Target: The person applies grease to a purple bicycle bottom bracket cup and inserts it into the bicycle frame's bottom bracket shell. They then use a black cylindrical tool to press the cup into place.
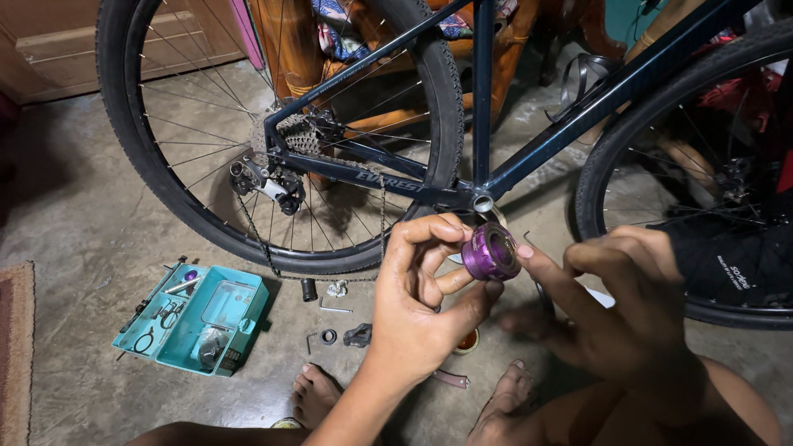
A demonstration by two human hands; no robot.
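Bare grey concrete floor (pixel 83 215) spreads under us, a rug edge (pixel 15 347) at the far left and wooden furniture (pixel 289 41) behind the dark blue bicycle (pixel 496 107), whose chain hangs slack. Beside our bare feet lie an open teal toolbox (pixel 194 320), hex keys and small parts. We pinch the purple threaded cup (pixel 490 252) in our left hand (pixel 417 306), just below the frame's bottom bracket, while our right hand (pixel 619 314), fingers loosely parted, touches its rim with one fingertip.

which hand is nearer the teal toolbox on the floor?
Left. The left hand holds the purple ring right of the toolbox; the right hand is farther right, fingertip on the ring.
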